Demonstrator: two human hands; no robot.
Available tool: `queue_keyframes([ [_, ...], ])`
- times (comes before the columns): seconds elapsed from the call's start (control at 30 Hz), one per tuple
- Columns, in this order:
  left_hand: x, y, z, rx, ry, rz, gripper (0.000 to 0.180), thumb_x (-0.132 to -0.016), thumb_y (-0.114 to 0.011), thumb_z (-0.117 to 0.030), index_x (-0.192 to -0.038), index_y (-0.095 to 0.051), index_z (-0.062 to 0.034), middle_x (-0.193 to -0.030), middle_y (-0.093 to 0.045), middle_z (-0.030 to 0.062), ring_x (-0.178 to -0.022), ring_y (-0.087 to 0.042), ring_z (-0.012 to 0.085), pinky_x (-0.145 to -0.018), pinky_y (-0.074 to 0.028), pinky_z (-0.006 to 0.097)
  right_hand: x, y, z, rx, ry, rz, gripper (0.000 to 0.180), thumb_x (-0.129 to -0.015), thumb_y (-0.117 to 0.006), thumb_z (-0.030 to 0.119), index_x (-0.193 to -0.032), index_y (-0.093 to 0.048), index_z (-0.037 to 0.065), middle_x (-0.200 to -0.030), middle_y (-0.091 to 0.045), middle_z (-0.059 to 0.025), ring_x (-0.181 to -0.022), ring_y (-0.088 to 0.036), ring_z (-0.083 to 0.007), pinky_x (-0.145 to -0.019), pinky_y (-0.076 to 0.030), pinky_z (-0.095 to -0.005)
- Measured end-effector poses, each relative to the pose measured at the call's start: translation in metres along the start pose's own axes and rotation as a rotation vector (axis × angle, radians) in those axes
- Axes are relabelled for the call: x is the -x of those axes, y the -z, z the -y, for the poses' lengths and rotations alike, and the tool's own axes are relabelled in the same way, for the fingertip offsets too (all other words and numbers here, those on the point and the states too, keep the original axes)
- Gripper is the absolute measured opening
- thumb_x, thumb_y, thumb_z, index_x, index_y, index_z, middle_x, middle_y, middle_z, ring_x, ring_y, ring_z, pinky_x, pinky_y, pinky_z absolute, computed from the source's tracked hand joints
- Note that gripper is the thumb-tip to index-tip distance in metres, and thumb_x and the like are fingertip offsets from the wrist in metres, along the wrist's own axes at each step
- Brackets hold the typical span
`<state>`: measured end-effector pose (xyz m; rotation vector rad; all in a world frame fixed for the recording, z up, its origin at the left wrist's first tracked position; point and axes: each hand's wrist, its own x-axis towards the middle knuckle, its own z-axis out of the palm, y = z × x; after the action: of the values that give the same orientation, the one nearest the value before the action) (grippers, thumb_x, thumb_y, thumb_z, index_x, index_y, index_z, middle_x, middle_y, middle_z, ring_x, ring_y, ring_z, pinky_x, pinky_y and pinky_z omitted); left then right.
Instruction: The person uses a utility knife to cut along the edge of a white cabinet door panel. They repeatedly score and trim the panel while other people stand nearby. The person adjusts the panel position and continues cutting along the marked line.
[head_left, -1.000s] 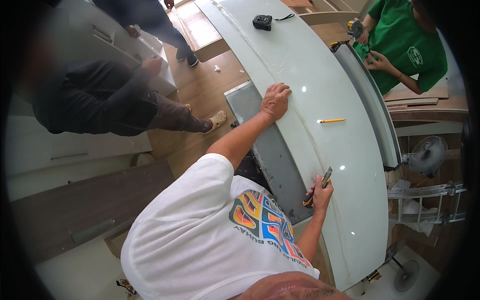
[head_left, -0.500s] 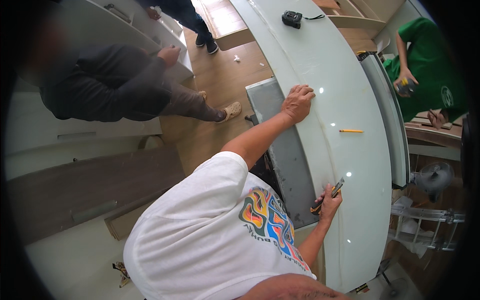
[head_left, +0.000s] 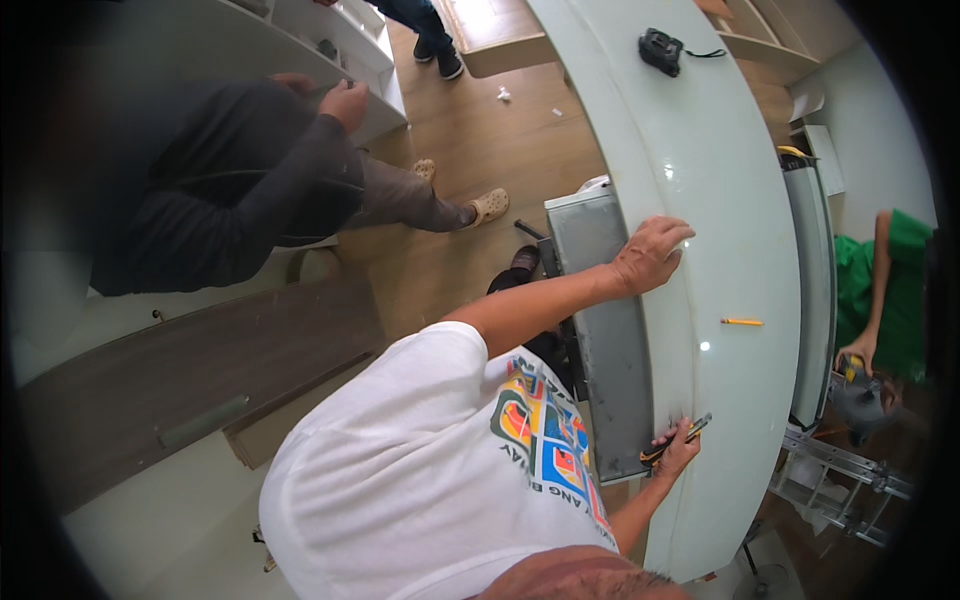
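Note:
A long, pale glossy panel (head_left: 740, 390) runs before me, with a thin seam line along its near side. My left hand (head_left: 652, 255) rests on this panel near the seam, its fingers curled down; whatever they may grip is hidden. Closer to the panel's lower end, my right hand (head_left: 676, 452) is closed around a utility knife (head_left: 690, 432) with a black and yellow handle, its tip pointing away from me over the panel. On the panel lie a yellow pencil (head_left: 742, 322) and, farther off, a black tape measure (head_left: 662, 52).
A grey board (head_left: 607, 340) sits under the panel's near edge. To my left stands a person in dark clothes (head_left: 250, 170) by white shelving (head_left: 350, 50). Across the panel, someone in green (head_left: 900, 270) holds a tool. A metal ladder (head_left: 835, 480) lies at the lower right.
My view has shifted, so the panel sits differently in it. My left hand has moved inward from the panel's edge toward the seam. The person in green appears lower.

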<state>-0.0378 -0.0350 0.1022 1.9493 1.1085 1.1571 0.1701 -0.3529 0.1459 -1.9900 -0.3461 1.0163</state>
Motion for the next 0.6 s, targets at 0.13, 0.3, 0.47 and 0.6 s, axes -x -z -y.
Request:
queue_keyframes([
  [0.13, -0.042, 0.084, 0.035, 0.163, 0.095, -0.299, 0.025, -0.095, -0.067, -0.007, -0.120, -0.065, -0.0053, -0.109, -0.072, 0.0107, -0.095, -0.071, 0.0208, -0.087, -0.057, 0.035, -0.002, 0.001, 0.001, 0.092, -0.058, -0.071, 0.036, -0.103, -0.065, 0.036, -0.092, -0.057, 0.003, -0.064, -0.049, -0.0019, -0.047, -0.050, -0.0132, -0.042, -0.049, -0.0312],
  [0.3, -0.118, 0.273, 0.120, 0.408, 0.439, -0.833, 0.069, -0.101, -0.060, -0.010, -0.154, -0.017, -0.0007, -0.092, -0.069, 0.0081, -0.074, -0.065, 0.0147, -0.065, -0.054, 0.029, 0.003, -0.008, 0.008, 0.100, -0.132, -0.194, 0.042, -0.103, -0.064, 0.042, -0.091, -0.058, 0.002, -0.063, -0.048, -0.0016, -0.046, -0.050, -0.0136, -0.041, -0.048, -0.0310],
  [0.47, -0.118, 0.409, 0.192, 0.421, 0.605, -1.462, 0.054, -0.097, -0.059, -0.004, -0.141, -0.028, 0.0007, -0.108, -0.063, 0.0137, -0.084, -0.071, 0.0249, -0.063, -0.057, 0.033, 0.004, -0.013, 0.014, 0.096, -0.156, -0.247, 0.044, -0.103, -0.063, 0.044, -0.088, -0.056, 0.002, -0.065, -0.048, -0.0019, -0.048, -0.050, -0.0129, -0.041, -0.046, -0.0297],
  [0.6, -0.125, 0.380, 0.194, 0.334, 0.607, -1.153, 0.041, -0.095, -0.062, -0.005, -0.133, -0.047, 0.0002, -0.101, -0.065, 0.0108, -0.081, -0.069, 0.0197, -0.061, -0.054, 0.029, 0.003, -0.009, 0.013, 0.080, -0.206, -0.266, 0.045, -0.103, -0.062, 0.045, -0.086, -0.054, 0.004, -0.065, -0.048, -0.0019, -0.049, -0.050, -0.0126, -0.041, -0.045, -0.0293],
])
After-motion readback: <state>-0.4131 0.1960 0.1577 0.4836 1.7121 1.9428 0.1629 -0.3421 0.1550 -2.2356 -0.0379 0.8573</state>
